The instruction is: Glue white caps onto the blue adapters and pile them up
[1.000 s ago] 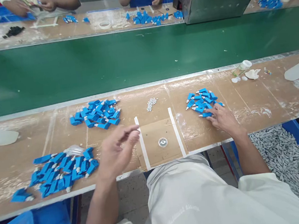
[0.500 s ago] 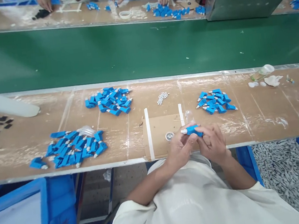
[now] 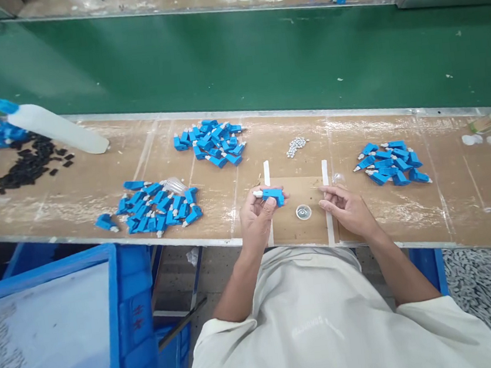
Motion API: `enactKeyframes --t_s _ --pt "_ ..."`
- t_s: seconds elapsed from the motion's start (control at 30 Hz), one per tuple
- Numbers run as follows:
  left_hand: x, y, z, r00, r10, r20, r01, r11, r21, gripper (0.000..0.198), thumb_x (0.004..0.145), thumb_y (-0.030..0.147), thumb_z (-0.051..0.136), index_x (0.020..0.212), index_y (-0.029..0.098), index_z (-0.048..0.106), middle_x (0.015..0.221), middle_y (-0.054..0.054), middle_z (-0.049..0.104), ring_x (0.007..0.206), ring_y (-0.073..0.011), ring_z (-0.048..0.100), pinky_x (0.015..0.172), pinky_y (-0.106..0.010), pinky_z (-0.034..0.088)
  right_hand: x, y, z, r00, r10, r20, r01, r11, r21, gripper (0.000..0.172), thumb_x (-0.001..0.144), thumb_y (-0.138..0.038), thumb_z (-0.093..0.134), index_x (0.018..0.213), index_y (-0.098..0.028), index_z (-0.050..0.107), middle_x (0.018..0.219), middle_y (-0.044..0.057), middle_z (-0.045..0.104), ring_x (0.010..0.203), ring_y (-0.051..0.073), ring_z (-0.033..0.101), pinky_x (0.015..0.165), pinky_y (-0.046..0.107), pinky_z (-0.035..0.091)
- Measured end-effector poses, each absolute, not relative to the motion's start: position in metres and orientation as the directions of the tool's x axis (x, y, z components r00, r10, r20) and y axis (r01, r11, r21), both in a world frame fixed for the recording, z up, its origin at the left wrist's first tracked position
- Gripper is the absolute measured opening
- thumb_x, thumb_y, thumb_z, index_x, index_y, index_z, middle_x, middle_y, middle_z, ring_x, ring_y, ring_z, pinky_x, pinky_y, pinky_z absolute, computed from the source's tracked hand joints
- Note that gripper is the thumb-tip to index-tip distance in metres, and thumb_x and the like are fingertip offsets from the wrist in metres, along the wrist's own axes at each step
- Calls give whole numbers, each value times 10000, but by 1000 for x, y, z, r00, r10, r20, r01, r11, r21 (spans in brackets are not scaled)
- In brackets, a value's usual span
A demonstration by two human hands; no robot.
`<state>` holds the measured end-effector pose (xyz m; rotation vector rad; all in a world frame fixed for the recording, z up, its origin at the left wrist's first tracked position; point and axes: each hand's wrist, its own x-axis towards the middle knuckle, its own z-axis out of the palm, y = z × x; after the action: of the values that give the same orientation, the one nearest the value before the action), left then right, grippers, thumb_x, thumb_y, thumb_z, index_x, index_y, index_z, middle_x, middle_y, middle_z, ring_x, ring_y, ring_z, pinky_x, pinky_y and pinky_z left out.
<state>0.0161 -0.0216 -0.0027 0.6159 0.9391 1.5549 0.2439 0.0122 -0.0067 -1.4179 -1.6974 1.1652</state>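
Observation:
My left hand (image 3: 255, 223) grips a blue plastic part with a white tip (image 3: 272, 195), its tip toward the left, above the cardboard work area. My right hand (image 3: 349, 210) is closed in a pinch on a thin toothpick-like stick (image 3: 316, 188) that points left. Between the hands lies a small round dish (image 3: 304, 212) with something shiny in it. Just beyond them is a little heap of small whitish pieces (image 3: 297, 146). White tape strips (image 3: 327, 198) run along both sides of the cardboard.
Blue parts lie in piles at the right (image 3: 391, 162), back left (image 3: 212, 143) and front left (image 3: 157, 206). A white squeeze bottle (image 3: 59, 127) lies beside black pieces (image 3: 30, 164). Blue crates (image 3: 117, 316) stand below the table edge. A green belt (image 3: 231, 61) runs behind.
My hands have moved apart. The blue part stays in my left hand, while my right hand has let go of it and picked up the thin stick. The view has shifted left.

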Motion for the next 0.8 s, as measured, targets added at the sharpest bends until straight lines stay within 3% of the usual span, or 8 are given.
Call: enactKeyframes --t_s 0.23,0.5,0.67,0.8 --pt "14 -18 -18 -210 954 -213 -538 69 840 490 687 462 904 1036 149 763 903 -66 716 820 -162 665 779 -304 523 221 16 -7 -318 944 -84 399 53 -915 366 839 -551 727 947 -214 824 781 35 604 693 169 525 632 314 465" --pt "10 -16 -22 -182 936 -301 -595 139 791 493 686 475 897 1023 135 779 785 -18 672 684 -96 597 644 -236 489 213 14 -3 -323 943 77 420 216 -881 290 913 -480 687 876 -225 821 783 38 573 674 160 498 610 309 460" --pt "14 -18 -14 -34 937 -349 -628 251 736 529 662 520 904 974 120 751 734 -11 684 618 -90 626 582 -204 503 213 11 15 -325 925 194 351 309 -884 217 946 -397 672 889 -228 795 789 36 603 725 166 556 591 289 463" --pt "17 -20 -7 118 916 -383 -647 364 670 506 649 521 913 877 124 697 691 -9 678 568 -89 632 568 -193 530 217 11 25 -266 949 172 217 232 -948 212 944 -396 680 888 -208 762 807 29 623 639 133 554 500 257 444"
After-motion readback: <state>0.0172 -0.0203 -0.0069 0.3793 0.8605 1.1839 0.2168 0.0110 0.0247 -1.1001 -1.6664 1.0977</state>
